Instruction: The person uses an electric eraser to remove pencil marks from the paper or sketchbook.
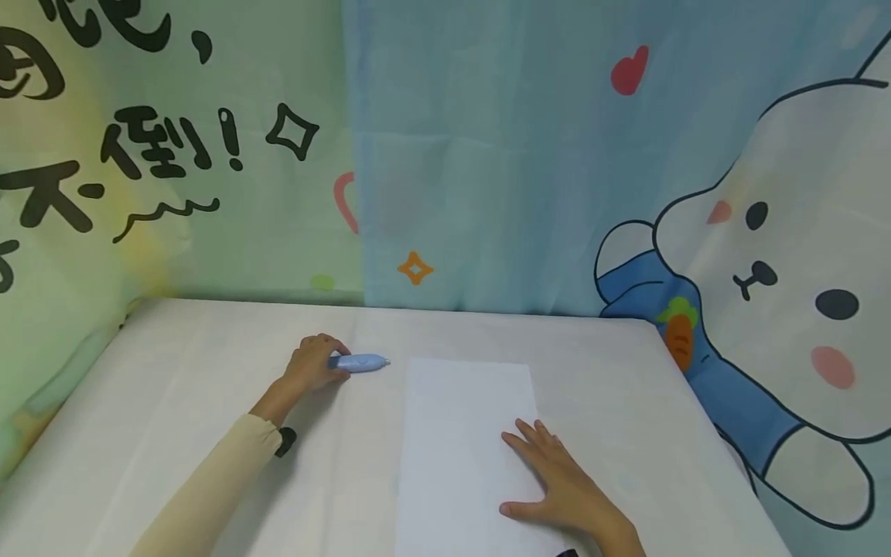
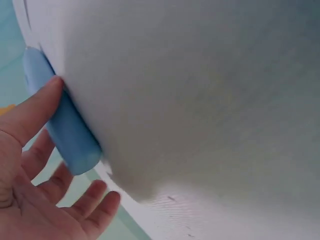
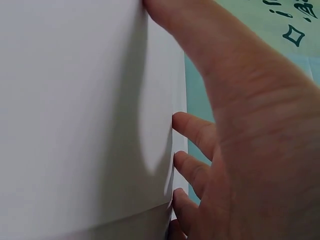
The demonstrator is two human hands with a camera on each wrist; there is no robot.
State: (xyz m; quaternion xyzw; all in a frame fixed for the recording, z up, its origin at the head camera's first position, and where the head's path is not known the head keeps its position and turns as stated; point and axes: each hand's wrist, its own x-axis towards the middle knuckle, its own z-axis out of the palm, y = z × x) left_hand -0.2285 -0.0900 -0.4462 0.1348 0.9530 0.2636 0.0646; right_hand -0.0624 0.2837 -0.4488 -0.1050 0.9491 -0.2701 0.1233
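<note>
A chunky light blue pen-shaped tool with a small narrow tip lies at the far left of the paper, its tip pointing right. My left hand pinches its rear end, thumb on one side and forefinger on the other. In the left wrist view the thick rounded blue barrel shows between them, while the other fingers are loosely bent below it. The white sheet of paper lies flat on the table. Across its right edge my right hand rests with fingers spread; its fingertips touch the surface.
A white cloth covers the table. Behind it hangs a blue and green curtain with dark lettering at the left and a white cartoon rabbit at the right. A dark band circles the left wrist.
</note>
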